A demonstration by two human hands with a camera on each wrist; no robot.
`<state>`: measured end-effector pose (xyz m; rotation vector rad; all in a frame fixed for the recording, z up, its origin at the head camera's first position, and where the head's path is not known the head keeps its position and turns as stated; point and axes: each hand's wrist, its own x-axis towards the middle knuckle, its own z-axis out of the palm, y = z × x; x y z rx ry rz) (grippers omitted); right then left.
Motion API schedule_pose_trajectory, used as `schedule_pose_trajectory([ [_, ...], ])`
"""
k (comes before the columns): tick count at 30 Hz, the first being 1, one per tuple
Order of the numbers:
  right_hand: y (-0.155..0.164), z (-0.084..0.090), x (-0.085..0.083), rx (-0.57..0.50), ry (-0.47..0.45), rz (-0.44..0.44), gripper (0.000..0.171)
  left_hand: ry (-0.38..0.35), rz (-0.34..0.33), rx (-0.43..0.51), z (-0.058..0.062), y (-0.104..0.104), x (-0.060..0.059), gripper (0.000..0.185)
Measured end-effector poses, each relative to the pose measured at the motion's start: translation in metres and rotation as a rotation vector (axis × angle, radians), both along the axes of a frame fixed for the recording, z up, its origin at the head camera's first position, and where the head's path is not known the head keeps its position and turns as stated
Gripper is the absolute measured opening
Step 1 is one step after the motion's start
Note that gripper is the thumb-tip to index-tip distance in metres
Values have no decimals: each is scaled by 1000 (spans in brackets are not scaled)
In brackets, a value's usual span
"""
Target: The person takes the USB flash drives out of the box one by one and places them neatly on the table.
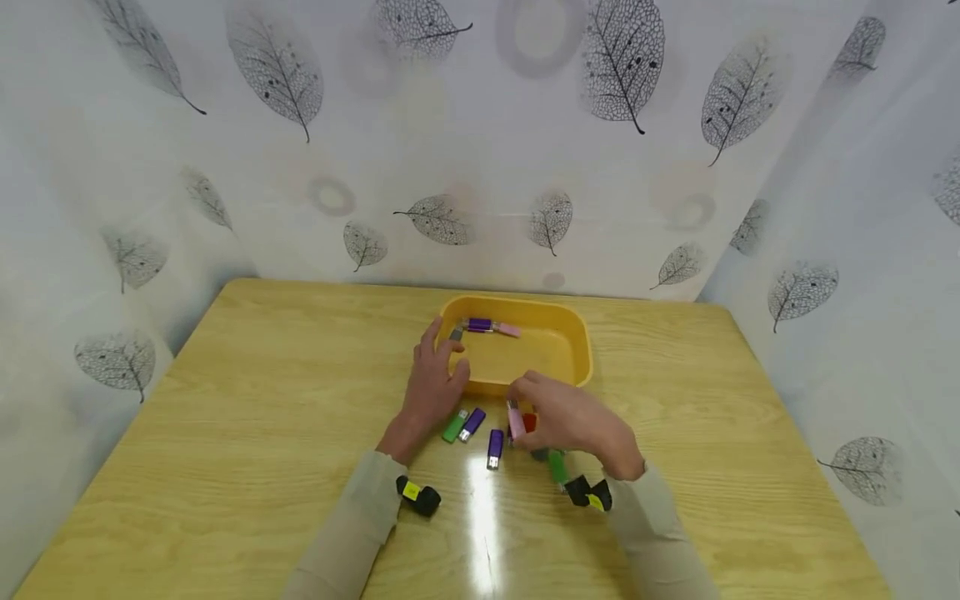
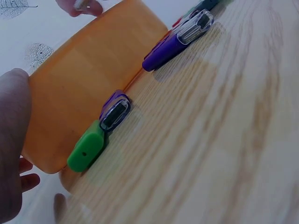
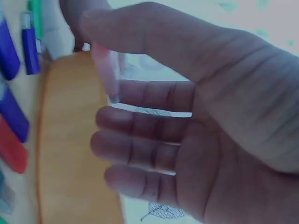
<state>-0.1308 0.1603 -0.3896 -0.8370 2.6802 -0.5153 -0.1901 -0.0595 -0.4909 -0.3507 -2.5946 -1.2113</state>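
My left hand (image 1: 448,357) holds the near left corner of a yellow tray (image 1: 577,350), fingers over the rim and thumb on the outer wall (image 2: 88,79). My right hand (image 1: 519,402) hovers just in front of the tray and pinches a pink USB stick (image 1: 515,422) between thumb and forefinger; the right wrist view shows the pink stick (image 3: 106,70) held upright. Inside the tray lie a purple stick (image 1: 478,325), a pink one (image 1: 508,330) and a grey one (image 1: 456,333).
Loose sticks lie on the wooden table (image 1: 225,417) before the tray: green (image 1: 453,427), purple (image 1: 472,423), purple (image 1: 495,447), red (image 1: 530,422), green (image 1: 557,467). Leaf-patterned walls close in the back and both sides.
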Motion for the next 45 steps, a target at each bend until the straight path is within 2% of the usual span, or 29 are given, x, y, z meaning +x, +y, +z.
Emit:
schedule_pose_trajectory([
  [5,-9,-10,5,132,-14,57,38,-5,2,-8,1,0,-2,32],
  [9,-17,-19,7,220,-29,43,32,2,9,-11,1,1,-2,31],
  [16,-29,-32,12,323,-25,31,37,-2,12,4,1,0,1,32],
  [20,-34,-36,14,340,-14,34,41,-12,11,6,1,0,2,32],
  [30,-38,-33,18,354,8,33,45,-8,15,0,1,1,1,32],
  [45,-40,-32,18,350,-2,22,42,-4,19,-4,0,0,-1,33],
])
